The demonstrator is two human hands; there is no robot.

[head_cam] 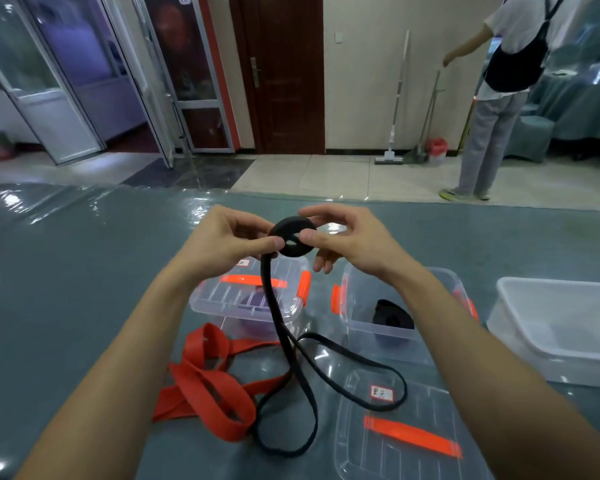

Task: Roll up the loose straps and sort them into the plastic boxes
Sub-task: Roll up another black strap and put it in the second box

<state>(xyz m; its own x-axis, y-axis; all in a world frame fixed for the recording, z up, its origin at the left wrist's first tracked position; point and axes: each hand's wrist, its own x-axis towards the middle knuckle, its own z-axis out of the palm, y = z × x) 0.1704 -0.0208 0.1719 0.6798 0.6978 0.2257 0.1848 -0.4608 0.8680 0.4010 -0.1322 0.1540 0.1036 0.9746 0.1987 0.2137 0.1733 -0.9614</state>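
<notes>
1. Head view, the hands: both are raised above the table [84,271] and meet on one thing. The left hand [227,237] pinches the rolled part [286,226] of the black strap [270,299] at its near left edge. The right hand [349,237] pinches the same roll from the right, thumb on its face and fingers curled behind.
2. Head view, the strap: the roll is held almost flat-on to the camera, between the two thumbs. The unrolled length leaves its lower left edge by the left thumb and hangs down toward the wearer. It ends in slack loops on the table, between the red strap [205,382] and a loose lid [413,427].
3. Head view, what the next turn depends on: the tail feeds from below on the left side. Winding therefore looks to need the left hand guiding and the right hand turning.
4. Head view, the boxes: the open box [357,306] already holds a black roll [392,315] and lies beneath the right forearm, nearer that hand. The lidded box [222,296] sits below the left hand, and much strap is not yet wound.
</notes>
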